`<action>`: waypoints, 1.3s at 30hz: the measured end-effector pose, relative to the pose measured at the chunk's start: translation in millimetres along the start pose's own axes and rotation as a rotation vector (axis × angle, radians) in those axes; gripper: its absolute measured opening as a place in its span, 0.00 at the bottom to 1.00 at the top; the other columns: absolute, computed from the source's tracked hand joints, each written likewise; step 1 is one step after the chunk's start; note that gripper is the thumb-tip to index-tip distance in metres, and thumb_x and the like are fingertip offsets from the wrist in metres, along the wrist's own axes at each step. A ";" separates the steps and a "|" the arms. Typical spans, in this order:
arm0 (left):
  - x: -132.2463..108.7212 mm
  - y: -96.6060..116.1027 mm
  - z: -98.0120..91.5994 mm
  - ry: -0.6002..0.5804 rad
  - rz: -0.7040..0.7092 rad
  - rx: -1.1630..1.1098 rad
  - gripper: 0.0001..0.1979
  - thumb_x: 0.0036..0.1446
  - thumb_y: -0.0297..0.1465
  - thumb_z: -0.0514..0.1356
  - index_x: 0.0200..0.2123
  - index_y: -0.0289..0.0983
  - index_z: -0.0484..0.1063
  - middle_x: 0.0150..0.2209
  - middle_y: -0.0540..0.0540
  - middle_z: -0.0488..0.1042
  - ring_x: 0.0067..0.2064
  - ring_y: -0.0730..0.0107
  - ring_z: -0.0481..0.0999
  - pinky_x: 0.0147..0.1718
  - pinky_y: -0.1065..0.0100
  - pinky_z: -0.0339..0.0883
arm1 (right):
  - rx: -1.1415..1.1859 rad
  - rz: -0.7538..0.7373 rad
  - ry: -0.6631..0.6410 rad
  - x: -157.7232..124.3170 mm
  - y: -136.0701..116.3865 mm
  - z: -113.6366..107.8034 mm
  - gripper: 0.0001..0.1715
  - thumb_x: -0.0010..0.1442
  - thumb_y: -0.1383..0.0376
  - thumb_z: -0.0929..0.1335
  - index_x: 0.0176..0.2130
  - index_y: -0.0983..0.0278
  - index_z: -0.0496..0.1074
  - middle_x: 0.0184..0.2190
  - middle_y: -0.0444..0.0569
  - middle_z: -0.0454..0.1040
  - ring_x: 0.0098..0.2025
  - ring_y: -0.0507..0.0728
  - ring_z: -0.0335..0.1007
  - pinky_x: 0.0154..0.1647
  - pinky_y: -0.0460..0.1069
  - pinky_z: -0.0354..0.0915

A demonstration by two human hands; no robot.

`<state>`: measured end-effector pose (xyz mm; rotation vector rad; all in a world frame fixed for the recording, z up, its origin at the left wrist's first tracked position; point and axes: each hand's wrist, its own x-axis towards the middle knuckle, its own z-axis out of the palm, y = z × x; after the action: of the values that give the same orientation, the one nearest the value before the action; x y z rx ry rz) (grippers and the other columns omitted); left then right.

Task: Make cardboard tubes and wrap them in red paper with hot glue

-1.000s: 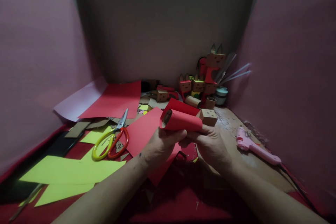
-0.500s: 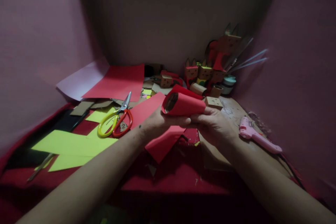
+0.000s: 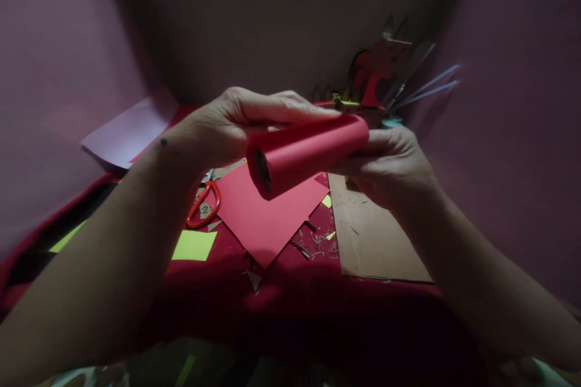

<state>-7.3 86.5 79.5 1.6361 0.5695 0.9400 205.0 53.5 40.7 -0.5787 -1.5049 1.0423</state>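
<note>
Red paper point(image 3: 313, 154) is wrapped around a tube whose dark hollow end faces left; the roll is raised above the table and tilted. Along its upper far side lies my left hand point(image 3: 258, 112), fingers stretched over the paper and closed against it. My right hand point(image 3: 393, 160) grips the right end from below and behind, its fingertips partly hidden by the roll. Beneath my hands a flat red paper sheet point(image 3: 272, 221) lies on the red cloth. The red handle of the scissors point(image 3: 218, 202) shows beside that sheet, the rest being behind my left forearm.
A cardboard sheet point(image 3: 379, 239) lies at right. Yellow paper point(image 3: 195, 246) and small scraps are strewn on the cloth. Behind stand cardboard figures with pointed ears point(image 3: 393, 66) and pale sticks point(image 3: 429, 89). A pale sheet point(image 3: 129, 133) leans at the left wall.
Both hands have lifted the red paper roll up and nearer. My left hand has moved from below the roll to its upper side, and the roll is now tilted.
</note>
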 end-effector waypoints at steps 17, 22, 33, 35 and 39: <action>-6.1 -59.9 -1.7 -0.353 -0.118 0.287 0.24 0.52 0.33 0.67 0.54 0.44 0.73 0.56 0.45 0.74 0.60 0.53 0.68 0.55 0.61 0.65 | -0.632 -0.247 -0.154 -46.1 65.7 -26.3 0.11 0.62 0.72 0.67 0.39 0.61 0.79 0.35 0.48 0.78 0.36 0.54 0.74 0.45 0.51 0.72; -7.6 -63.1 3.0 -0.297 -0.107 0.315 0.23 0.52 0.32 0.67 0.53 0.45 0.74 0.53 0.47 0.76 0.57 0.56 0.72 0.52 0.63 0.68 | -0.717 -0.260 -0.159 -46.2 66.4 -26.7 0.12 0.63 0.72 0.65 0.30 0.63 0.75 0.30 0.47 0.75 0.33 0.53 0.72 0.44 0.51 0.72; -10.9 -65.8 7.4 -0.128 -0.172 0.159 0.25 0.51 0.31 0.68 0.54 0.44 0.73 0.58 0.44 0.73 0.61 0.53 0.68 0.53 0.65 0.68 | -0.885 -0.520 -0.201 -43.5 60.8 -21.9 0.17 0.65 0.75 0.59 0.33 0.65 0.73 0.30 0.50 0.77 0.39 0.55 0.73 0.41 0.52 0.73; -10.9 -68.0 5.5 -0.075 -0.202 0.092 0.27 0.49 0.30 0.69 0.55 0.44 0.73 0.55 0.42 0.75 0.58 0.52 0.71 0.48 0.67 0.70 | -0.952 -0.597 -0.212 -43.8 60.0 -21.5 0.16 0.63 0.76 0.59 0.33 0.66 0.73 0.30 0.51 0.77 0.38 0.56 0.72 0.39 0.51 0.73; -8.2 -75.8 0.2 0.051 -0.263 0.006 0.28 0.49 0.30 0.69 0.55 0.43 0.73 0.49 0.39 0.78 0.53 0.53 0.75 0.44 0.69 0.70 | -1.014 -0.747 -0.231 -43.8 56.0 -20.3 0.17 0.62 0.78 0.58 0.32 0.66 0.72 0.27 0.51 0.75 0.32 0.55 0.70 0.39 0.53 0.73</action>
<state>-3.7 100.8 4.7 1.5022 0.8020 0.7876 223.3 50.2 -30.8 -0.4931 -2.1796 -0.3002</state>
